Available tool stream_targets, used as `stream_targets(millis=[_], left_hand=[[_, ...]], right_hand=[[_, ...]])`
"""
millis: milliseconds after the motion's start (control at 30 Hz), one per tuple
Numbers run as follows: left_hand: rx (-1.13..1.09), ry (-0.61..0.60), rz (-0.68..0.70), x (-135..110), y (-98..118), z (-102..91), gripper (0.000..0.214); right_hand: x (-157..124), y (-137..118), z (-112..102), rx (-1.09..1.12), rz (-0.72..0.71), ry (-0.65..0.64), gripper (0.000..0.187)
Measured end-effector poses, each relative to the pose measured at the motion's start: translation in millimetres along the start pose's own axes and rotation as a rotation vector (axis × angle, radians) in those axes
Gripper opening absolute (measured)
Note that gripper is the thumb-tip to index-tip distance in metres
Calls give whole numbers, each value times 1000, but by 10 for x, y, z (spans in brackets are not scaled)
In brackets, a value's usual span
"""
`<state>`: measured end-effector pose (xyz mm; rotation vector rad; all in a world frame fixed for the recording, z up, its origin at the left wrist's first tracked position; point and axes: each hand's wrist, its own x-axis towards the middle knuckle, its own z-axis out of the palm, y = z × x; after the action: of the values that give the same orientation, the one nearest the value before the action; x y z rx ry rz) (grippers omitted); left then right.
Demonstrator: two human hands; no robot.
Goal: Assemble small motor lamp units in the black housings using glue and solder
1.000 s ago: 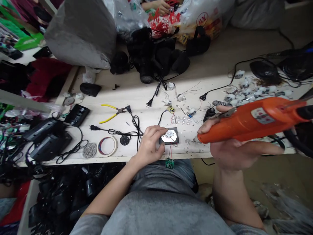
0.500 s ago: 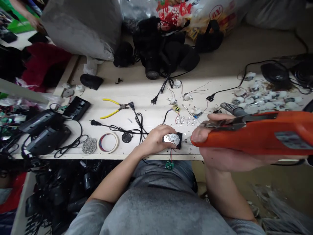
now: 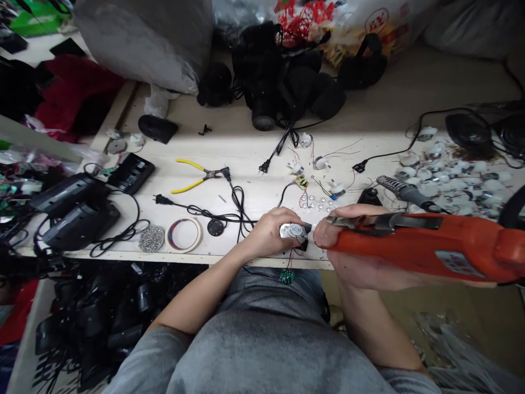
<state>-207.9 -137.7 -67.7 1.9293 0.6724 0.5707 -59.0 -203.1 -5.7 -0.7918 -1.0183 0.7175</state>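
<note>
My left hand [image 3: 270, 232] is closed around a small motor assembly [image 3: 292, 230], a round silver motor with black plastic at its side, at the table's front edge. Thin red wires run from it to a green circuit board [image 3: 286, 276] hanging over the edge. My right hand [image 3: 353, 262] grips an orange power screwdriver [image 3: 410, 249] lying level, its nose pointing left. The tool's tip is up against the right side of the assembly; the exact contact point is too small to make out. Several small silver round parts [image 3: 322, 207] lie just beyond.
Yellow-handled pliers [image 3: 191, 187], a roll of tape [image 3: 197, 236], a dish of screws [image 3: 151, 238] and black power cords [image 3: 205, 212] lie left. A soldering iron [image 3: 400, 189] and many white motors [image 3: 451, 178] lie right. Black housings [image 3: 262, 82] stand behind.
The screwdriver has moved left until its nose meets the assembly, closing the gap between them. The assembly looks turned in my left hand. The view has shifted slightly; another person's hand at upper left is gone.
</note>
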Motion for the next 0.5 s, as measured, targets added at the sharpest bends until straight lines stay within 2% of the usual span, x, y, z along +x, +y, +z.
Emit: stream_targets(millis=[133, 300, 400, 500], left_hand=[[-12, 5, 13, -7, -32, 10, 35], [-12, 54, 53, -19, -76, 58, 33], [-12, 64, 46, -24, -74, 73, 34], [-24, 42, 29, -25, -59, 56, 35]], right_hand=[[21, -19, -49, -20, 49, -38, 69], [76, -67, -83, -1, 178, -159, 65], [80, -85, -36, -69, 217, -130, 62], [55, -69, -28, -133, 196, -89, 63]])
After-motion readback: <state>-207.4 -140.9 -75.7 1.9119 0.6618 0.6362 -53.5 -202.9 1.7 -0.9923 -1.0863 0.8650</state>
